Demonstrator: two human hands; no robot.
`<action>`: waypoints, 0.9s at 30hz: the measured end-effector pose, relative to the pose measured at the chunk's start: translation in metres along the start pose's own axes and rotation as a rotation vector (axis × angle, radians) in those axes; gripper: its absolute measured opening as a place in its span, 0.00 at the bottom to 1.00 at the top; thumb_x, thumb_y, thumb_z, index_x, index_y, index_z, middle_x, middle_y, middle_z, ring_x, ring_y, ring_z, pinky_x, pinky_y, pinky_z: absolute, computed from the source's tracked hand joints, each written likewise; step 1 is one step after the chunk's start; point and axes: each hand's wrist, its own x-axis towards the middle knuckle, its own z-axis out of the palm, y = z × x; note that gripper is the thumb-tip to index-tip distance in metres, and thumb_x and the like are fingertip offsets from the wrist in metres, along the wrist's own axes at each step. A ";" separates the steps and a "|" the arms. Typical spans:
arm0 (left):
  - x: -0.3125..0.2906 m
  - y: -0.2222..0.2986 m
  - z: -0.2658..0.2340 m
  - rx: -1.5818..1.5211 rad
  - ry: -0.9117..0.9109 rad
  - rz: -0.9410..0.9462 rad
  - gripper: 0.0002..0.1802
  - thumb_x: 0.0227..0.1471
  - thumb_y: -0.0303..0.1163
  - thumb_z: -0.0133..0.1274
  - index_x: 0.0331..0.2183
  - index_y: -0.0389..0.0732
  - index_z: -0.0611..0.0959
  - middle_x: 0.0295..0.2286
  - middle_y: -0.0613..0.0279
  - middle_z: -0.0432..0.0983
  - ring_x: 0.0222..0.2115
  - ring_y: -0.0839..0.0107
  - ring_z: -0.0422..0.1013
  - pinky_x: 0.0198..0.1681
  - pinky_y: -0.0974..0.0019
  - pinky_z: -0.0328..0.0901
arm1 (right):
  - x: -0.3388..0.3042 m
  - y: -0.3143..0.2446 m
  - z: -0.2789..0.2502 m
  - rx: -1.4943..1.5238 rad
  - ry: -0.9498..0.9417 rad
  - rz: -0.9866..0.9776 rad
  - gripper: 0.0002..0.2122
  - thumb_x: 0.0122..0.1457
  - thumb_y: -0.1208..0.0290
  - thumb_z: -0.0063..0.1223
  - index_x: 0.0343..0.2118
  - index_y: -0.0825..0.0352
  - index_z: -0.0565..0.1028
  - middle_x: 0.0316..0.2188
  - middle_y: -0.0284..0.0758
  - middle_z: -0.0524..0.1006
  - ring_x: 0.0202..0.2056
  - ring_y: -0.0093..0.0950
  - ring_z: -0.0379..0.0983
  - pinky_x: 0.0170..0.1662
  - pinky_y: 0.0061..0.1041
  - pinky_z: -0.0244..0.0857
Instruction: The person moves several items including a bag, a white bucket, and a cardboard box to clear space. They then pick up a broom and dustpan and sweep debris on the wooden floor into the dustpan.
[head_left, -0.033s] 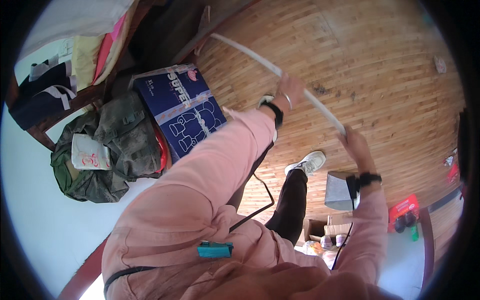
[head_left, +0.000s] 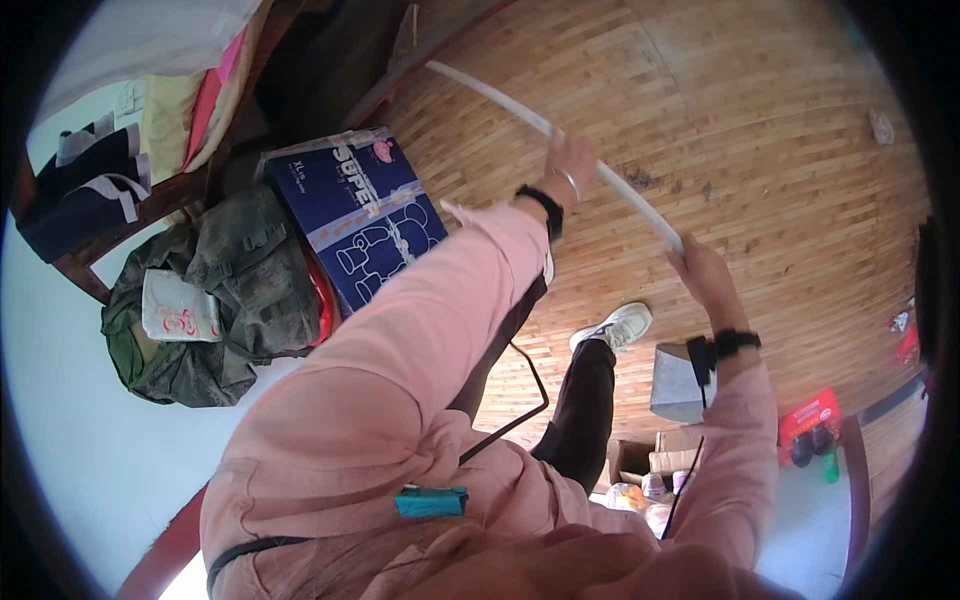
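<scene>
A long white pole [head_left: 630, 197] slants across the space above the wooden floor. Its far end points up and left toward a dark piece of furniture; what is on that end, if anything, I cannot make out. My left hand [head_left: 572, 166] is wrapped round the pole's middle, with a bracelet and a black band at the wrist. My right hand [head_left: 706, 278] grips the pole's near end, also with a black band on the wrist. Both arms wear pink sleeves [head_left: 400, 310].
A dark blue carton [head_left: 365, 225] stands at the left beside a camouflage backpack [head_left: 245, 260] with a white packet [head_left: 180, 304] on it. A grey bin [head_left: 680, 382] sits near my right shoe [head_left: 626, 327]. Cardboard boxes [head_left: 678, 450] and a red package [head_left: 808, 412] are at the lower right.
Both hands and the pole have shifted slightly up and to the left. The grip of each hand looks the same.
</scene>
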 end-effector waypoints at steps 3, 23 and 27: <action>0.035 -0.026 0.008 -0.059 0.097 -0.090 0.06 0.40 0.31 0.52 0.26 0.49 0.82 0.33 0.61 0.74 0.44 0.64 0.65 0.50 0.46 0.50 | 0.043 -0.005 0.011 -0.004 0.021 0.031 0.14 0.55 0.58 0.47 0.31 0.66 0.67 0.21 0.48 0.73 0.27 0.47 0.70 0.28 0.43 0.62; -0.276 0.264 -0.109 -0.335 -0.127 1.026 0.04 0.37 0.34 0.53 0.19 0.46 0.80 0.20 0.59 0.77 0.23 0.63 0.74 0.28 0.58 0.62 | -0.517 -0.131 -0.047 0.292 0.012 0.671 0.12 0.55 0.63 0.48 0.31 0.70 0.68 0.11 0.43 0.68 0.13 0.35 0.66 0.18 0.33 0.57; -0.246 0.176 -0.071 -0.417 0.035 0.840 0.02 0.34 0.33 0.53 0.15 0.49 0.78 0.16 0.62 0.74 0.21 0.61 0.73 0.21 0.57 0.64 | -0.431 -0.133 -0.024 0.251 -0.065 0.573 0.13 0.57 0.62 0.44 0.32 0.70 0.68 0.15 0.48 0.69 0.19 0.46 0.67 0.21 0.40 0.57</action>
